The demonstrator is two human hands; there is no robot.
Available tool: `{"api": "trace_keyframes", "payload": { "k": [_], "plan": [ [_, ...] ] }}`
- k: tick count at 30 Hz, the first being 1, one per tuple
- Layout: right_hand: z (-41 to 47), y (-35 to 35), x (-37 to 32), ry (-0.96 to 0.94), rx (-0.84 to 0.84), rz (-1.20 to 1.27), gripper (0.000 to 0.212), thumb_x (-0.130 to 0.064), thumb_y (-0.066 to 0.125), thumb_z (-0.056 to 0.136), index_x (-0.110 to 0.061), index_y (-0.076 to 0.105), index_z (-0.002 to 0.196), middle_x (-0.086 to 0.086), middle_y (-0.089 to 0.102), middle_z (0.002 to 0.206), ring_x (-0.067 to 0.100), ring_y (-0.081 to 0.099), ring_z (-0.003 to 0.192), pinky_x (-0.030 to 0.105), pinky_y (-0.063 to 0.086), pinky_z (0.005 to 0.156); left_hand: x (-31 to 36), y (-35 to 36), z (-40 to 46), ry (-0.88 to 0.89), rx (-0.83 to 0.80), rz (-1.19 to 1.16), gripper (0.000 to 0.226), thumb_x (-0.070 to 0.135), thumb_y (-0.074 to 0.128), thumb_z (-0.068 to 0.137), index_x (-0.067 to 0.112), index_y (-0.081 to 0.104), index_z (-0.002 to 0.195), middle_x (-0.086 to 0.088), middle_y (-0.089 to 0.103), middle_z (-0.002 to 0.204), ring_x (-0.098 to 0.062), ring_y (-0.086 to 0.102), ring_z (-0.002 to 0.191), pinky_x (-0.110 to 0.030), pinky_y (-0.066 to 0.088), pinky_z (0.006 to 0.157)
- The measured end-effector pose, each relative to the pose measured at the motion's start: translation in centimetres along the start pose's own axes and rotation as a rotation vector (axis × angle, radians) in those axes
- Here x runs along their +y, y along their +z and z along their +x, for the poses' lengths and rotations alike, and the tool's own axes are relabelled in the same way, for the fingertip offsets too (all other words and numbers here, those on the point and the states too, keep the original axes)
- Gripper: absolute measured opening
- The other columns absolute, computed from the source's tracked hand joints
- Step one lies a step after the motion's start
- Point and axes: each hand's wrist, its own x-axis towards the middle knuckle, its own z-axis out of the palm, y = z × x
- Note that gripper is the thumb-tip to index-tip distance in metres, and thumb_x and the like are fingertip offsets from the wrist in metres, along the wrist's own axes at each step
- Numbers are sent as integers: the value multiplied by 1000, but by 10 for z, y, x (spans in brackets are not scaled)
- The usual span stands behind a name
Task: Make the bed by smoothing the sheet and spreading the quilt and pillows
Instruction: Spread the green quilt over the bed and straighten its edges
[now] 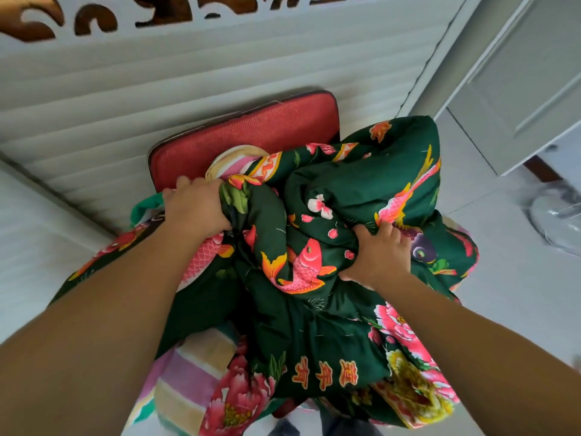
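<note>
1. Dead centre of your view, a bunched dark green quilt [330,247], printed with pink fish, peonies and orange characters, is heaped in front of you, filling the frame from the middle down to 6 o'clock.
2. Your left hand [196,209], at about 9 o'clock from the heap's middle, has its fingers curled into the quilt's upper left fold; you are gripping the cloth there, and the fingertips are buried in it.
3. Your right hand [377,256], at roughly 3 o'clock from the big pink fish, is clenched on a thick fold, thumb below and fingers dug in above.
4. Behind the quilt, toward 12 o'clock, a red cushioned panel [251,133] leans against the white ribbed headboard [188,83], and the quilt's top edge overlaps its lower right part.
5. Tucked into the heap, a pastel striped cloth [191,372] in pink, cream and purple shows at 7 o'clock and again as a small fold just below the red panel; it may be the quilt's lining, though you cannot tell from this view.
6. White mattress surface [28,240] lies at 9 o'clock.
7. Over at 2 o'clock stands a pale grey cabinet [528,73], with white floor [503,294] beneath it at 3 o'clock.
8. Blurred clear plastic [556,215] lies on that floor near the right edge.
</note>
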Motion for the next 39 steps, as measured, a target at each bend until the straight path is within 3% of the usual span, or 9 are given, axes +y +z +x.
{"api": "trace_keyframes", "payload": {
  "k": [5,7,10,15,19,24,27,31,39],
  "plan": [
    [12,14,0,-12,-184,-5,122,-77,70,51,-35,8,146,23,-11,155,38,-6,146,56,5,114,2,3,6,-55,-120,-13,80,52,72,69,30,36,137,-15,45,134,-37,34,129,-56,23,108],
    [23,14,0,-18,-140,-12,116,-79,69,50,-37,15,144,24,5,153,37,10,143,53,13,114,4,6,9,-91,-155,-19,82,51,72,70,31,33,139,-16,43,133,-38,37,127,-57,26,106],
    [40,19,4,-106,36,11,94,-74,71,53,-36,41,133,17,41,130,35,44,119,41,34,103,10,11,8,-107,-140,23,84,53,73,68,31,33,139,-16,46,131,-37,40,125,-57,27,105],
    [62,44,17,-268,209,181,68,-56,84,44,-20,70,101,20,62,98,42,58,94,43,47,82,19,25,3,-135,22,81,64,48,71,69,21,51,123,-14,60,111,-35,55,107,-44,39,95],
    [56,48,31,-345,286,235,57,-53,83,40,-19,69,84,15,63,81,39,61,79,39,49,68,32,23,-15,-181,137,-100,51,37,71,69,16,56,114,-19,62,101,-39,58,94,-39,46,78],
    [29,31,59,-379,317,390,57,-51,83,49,-16,68,92,14,61,93,37,58,92,39,47,76,55,7,-63,-291,254,-344,47,35,74,68,14,61,108,-17,63,93,-38,59,88,-35,42,68],
    [9,23,81,-436,325,468,58,-46,86,48,-15,68,94,12,59,93,35,56,94,38,48,76,75,-7,-104,-351,361,-456,48,39,71,64,15,64,106,-14,66,90,-38,60,88,-32,39,68],
    [-15,8,97,-521,337,531,59,-42,88,48,-13,69,96,12,59,94,33,55,94,35,46,76,98,-19,-143,-469,455,-565,54,41,55,51,18,65,99,-11,65,79,-37,62,83,-36,46,68],
    [-70,-26,129,-617,421,628,51,-39,87,52,-12,68,91,1,50,82,28,53,86,28,32,66,123,-51,-208,-548,676,-725,42,39,57,49,22,64,87,-9,65,77,-34,63,82,-40,51,74]
  ]
}}
